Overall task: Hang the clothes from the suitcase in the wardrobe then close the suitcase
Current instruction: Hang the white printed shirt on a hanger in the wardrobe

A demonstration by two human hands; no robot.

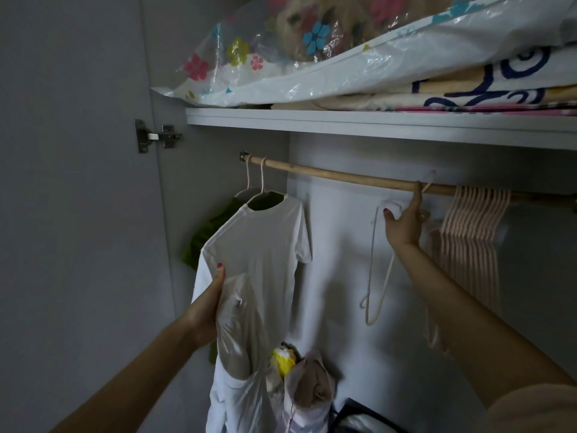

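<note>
A wooden rod (337, 175) runs across the wardrobe under a shelf. At its left end a white T-shirt (268, 242) and a green garment (204, 235) hang on hangers. My left hand (206, 307) grips a loose white garment (237, 332) in front of that T-shirt. My right hand (404, 225) is up at the rod, holding an empty white hanger (374, 276) by its top, with the forefinger touching the rod. The hanger dangles tilted below my hand. The suitcase is out of view.
A bunch of several empty pink hangers (471, 235) hangs on the rod just right of my right hand. The shelf (374, 123) above holds bagged bedding (312, 57). Stuffed plastic bags (299, 382) sit low in the wardrobe. The open door (78, 214) stands at the left.
</note>
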